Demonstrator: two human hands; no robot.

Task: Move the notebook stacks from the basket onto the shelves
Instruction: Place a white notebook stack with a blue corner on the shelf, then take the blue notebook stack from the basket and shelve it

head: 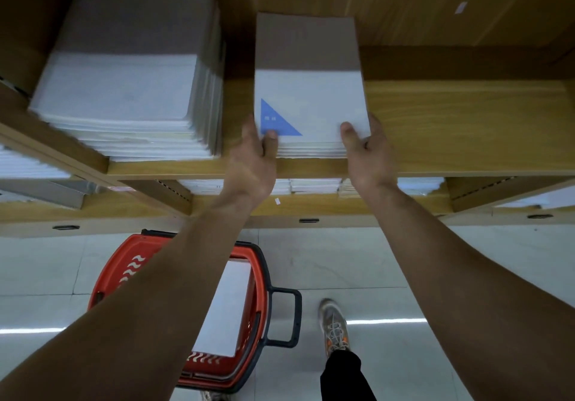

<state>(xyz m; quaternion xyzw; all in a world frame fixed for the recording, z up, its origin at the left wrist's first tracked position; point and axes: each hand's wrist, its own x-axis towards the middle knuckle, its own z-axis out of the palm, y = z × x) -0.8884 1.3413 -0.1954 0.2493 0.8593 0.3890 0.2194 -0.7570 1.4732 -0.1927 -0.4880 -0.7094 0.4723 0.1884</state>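
I count two notebook stacks on the upper shelf (pixel 451 126): one tall stack (pixel 124 89) at left and, apart to its right, one lower stack (pixel 311 95) with a blue triangle on its cover. My left grip (pixel 255 157) and right grip (pixel 370 154) each hold the lower stack at a near corner, thumbs on top. One red basket (pixel 260 265) stands on the floor (pixel 404 260) below, holding one white stack (pixel 228 304).

Head-worn camera looks down, close over the shelf (pixel 451 126).
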